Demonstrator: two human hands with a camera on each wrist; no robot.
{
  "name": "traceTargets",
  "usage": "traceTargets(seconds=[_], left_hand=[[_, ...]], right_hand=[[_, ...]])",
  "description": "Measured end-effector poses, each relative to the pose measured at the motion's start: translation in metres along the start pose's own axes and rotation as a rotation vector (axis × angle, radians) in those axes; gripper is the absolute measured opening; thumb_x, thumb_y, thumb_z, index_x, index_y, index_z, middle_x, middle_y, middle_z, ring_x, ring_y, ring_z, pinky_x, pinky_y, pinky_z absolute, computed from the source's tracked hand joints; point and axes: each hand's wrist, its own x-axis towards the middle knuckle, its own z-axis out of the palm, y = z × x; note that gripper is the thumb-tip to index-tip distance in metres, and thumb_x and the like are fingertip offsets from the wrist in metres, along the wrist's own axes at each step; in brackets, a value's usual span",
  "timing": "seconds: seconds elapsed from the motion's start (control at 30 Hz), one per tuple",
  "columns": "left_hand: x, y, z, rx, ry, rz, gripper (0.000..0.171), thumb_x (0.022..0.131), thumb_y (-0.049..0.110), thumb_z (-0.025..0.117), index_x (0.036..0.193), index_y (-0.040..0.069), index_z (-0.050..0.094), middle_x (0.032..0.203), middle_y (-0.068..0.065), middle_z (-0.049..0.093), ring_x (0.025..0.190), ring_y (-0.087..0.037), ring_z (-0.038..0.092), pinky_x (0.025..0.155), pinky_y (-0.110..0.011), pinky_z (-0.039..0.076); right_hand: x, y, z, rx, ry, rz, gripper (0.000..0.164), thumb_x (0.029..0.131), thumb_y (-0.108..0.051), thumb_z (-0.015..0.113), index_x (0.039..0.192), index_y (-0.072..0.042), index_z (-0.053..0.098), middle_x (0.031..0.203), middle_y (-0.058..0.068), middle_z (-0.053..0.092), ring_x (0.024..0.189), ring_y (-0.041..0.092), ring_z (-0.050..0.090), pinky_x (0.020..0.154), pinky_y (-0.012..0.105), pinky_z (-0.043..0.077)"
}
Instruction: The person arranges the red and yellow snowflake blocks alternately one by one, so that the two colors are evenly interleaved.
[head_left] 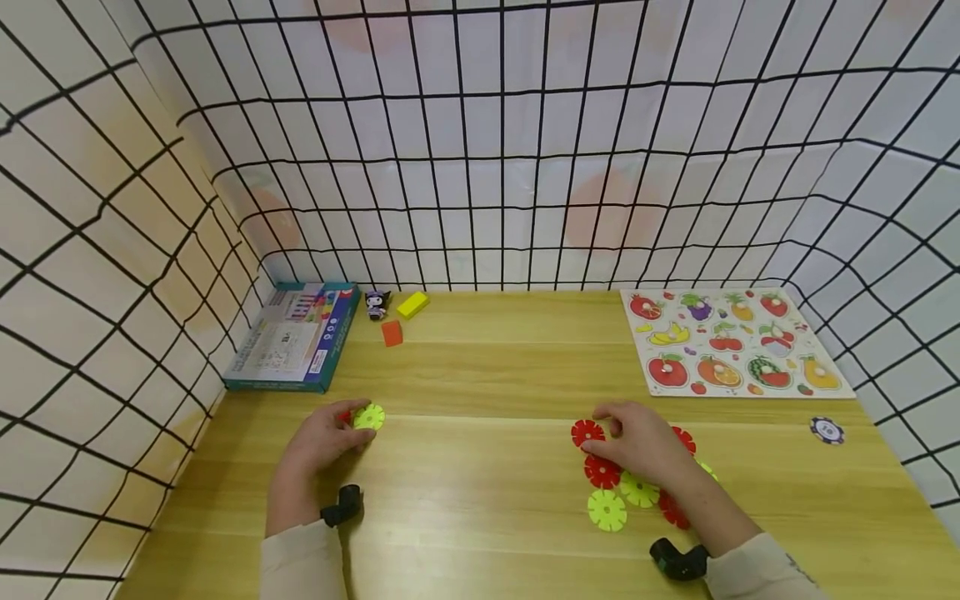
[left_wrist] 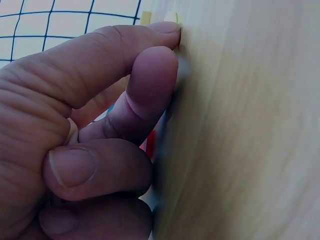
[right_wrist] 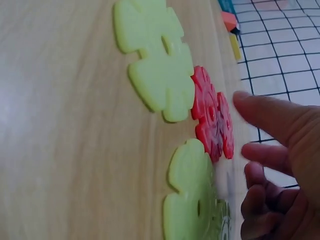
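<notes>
My left hand is at a yellow-green notched snowflake disc, pinching it between thumb and index finger at its edges. A red snowflake disc lies partly hidden under that hand. In the left wrist view the fingers are curled and mostly cover the discs. My right hand hovers with thumb and index finger spread about a red snowflake disc; the right wrist view shows a gap between fingertips and disc. Beneath and beside it lie another red disc and yellow-green discs, some partly covered.
A flat box lies at the back left, near a small figurine, a yellow block and an orange block. A fruit puzzle board is back right, with a poker chip nearby. Netting surrounds the table.
</notes>
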Motion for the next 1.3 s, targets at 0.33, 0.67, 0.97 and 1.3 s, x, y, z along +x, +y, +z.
traceTargets(seconds=[0.33, 0.67, 0.97, 1.3], left_hand=[[-0.003, 0.002, 0.000, -0.033, -0.004, -0.018, 0.061, 0.078, 0.039, 0.072, 0.133, 0.025, 0.051, 0.121, -0.013, 0.047, 0.100, -0.031, 0.041, 0.082, -0.046, 0.037], [-0.004, 0.001, 0.001, -0.079, -0.013, -0.013, 0.060, 0.078, 0.035, 0.074, 0.132, 0.023, 0.052, 0.113, -0.011, 0.049, 0.098, -0.028, 0.042, 0.080, -0.041, 0.035], [-0.002, 0.000, 0.000, -0.067, -0.002, -0.015, 0.060, 0.077, 0.037, 0.073, 0.132, 0.025, 0.052, 0.113, -0.011, 0.049, 0.097, -0.028, 0.042, 0.080, -0.040, 0.035], [-0.005, 0.003, 0.001, -0.058, 0.001, -0.007, 0.058, 0.078, 0.035, 0.073, 0.131, 0.023, 0.053, 0.117, -0.012, 0.050, 0.096, -0.029, 0.043, 0.079, -0.040, 0.038]], right_hand=[[0.002, -0.005, 0.000, -0.051, -0.016, 0.054, 0.052, 0.070, -0.048, 0.076, 0.107, -0.013, 0.065, 0.082, -0.001, 0.051, 0.075, 0.018, 0.046, 0.062, 0.031, 0.041], [0.003, -0.012, 0.004, 0.060, -0.012, 0.089, 0.046, 0.074, -0.032, 0.077, 0.106, -0.015, 0.050, 0.075, 0.003, 0.049, 0.060, 0.018, 0.045, 0.052, 0.029, 0.038], [0.001, -0.013, 0.010, 0.213, 0.066, 0.074, 0.039, 0.081, -0.030, 0.071, 0.118, -0.024, 0.058, 0.080, 0.001, 0.054, 0.060, 0.015, 0.051, 0.050, 0.028, 0.045], [0.006, -0.039, 0.019, 0.583, 0.056, 0.059, 0.040, 0.081, -0.022, 0.072, 0.119, -0.017, 0.060, 0.087, 0.008, 0.056, 0.067, 0.020, 0.065, 0.059, 0.031, 0.054]])
